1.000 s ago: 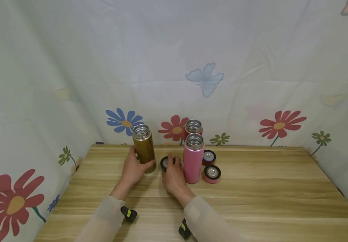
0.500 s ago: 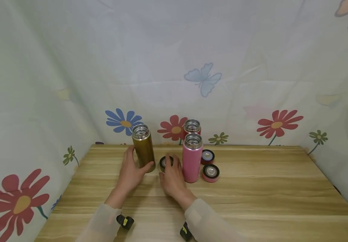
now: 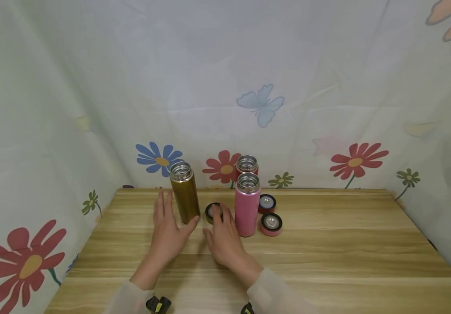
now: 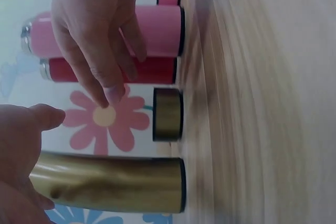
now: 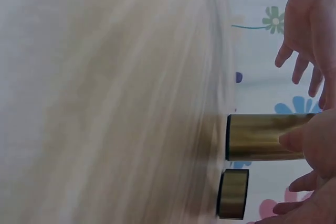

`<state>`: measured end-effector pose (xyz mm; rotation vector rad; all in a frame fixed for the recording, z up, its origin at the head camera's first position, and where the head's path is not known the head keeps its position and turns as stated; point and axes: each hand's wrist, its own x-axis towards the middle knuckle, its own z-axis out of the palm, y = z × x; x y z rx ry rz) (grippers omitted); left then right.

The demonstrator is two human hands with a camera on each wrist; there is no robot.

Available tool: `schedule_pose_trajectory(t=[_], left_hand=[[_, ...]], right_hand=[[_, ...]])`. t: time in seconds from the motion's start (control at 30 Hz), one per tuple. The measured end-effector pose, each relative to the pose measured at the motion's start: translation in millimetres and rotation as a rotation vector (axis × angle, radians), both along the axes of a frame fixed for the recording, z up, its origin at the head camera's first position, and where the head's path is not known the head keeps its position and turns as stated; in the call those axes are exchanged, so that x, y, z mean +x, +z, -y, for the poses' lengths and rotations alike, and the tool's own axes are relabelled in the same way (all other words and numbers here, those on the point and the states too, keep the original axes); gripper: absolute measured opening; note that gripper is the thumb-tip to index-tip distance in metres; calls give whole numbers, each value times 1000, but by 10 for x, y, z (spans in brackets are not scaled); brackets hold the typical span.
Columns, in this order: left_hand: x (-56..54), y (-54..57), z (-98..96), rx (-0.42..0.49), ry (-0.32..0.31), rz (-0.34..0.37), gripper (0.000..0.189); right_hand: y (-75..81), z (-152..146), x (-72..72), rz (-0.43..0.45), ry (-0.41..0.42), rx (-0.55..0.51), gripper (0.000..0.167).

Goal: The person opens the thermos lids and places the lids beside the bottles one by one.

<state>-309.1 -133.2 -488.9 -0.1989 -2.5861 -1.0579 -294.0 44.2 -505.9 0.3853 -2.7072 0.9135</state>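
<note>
An uncapped gold thermos bottle [image 3: 186, 198] stands upright with its steel mouth up. My left hand [image 3: 167, 237] is just left of and nearer than it, fingers straight and thumb spread; the left wrist view shows the palm [image 4: 18, 150] near the bottle, not wrapped round it. Right of the bottle lies its gold lid [image 3: 211, 213], inside facing up. My right hand [image 3: 225, 242] hovers by this lid with relaxed fingers; a gap shows between fingertips and lid [image 4: 168, 115] in the left wrist view. Neither hand holds anything.
Right of my right hand stands an uncapped pink thermos bottle [image 3: 246, 213], with an uncapped red one [image 3: 247, 171] behind it. A red lid [image 3: 267, 204] and a pink lid [image 3: 271, 224] lie beside them. A flowered cloth [image 3: 194, 109] hangs behind the wooden table [image 3: 347, 248].
My left hand has let go of the gold bottle, its fingers straightening as it draws back. The right hand has come off the gold lid and back slightly. Bottles and lids stay put.
</note>
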Motion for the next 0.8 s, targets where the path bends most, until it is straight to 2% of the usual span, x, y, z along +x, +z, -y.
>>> schedule_pose_trajectory(t=[0.17, 0.4, 0.57, 0.8], left_hand=[[154, 59, -59, 7, -18, 22, 108], [329, 100, -180, -33, -57, 54, 104], [407, 99, -278, -98, -98, 67, 102], [452, 155, -438, -185, -139, 75, 97]], right_hand=[[12, -60, 100, -26, 53, 7, 64], [75, -204, 295, 37, 96, -15, 67], [104, -351, 444, 39, 66, 2, 67], [152, -593, 611, -33, 15, 28, 65]])
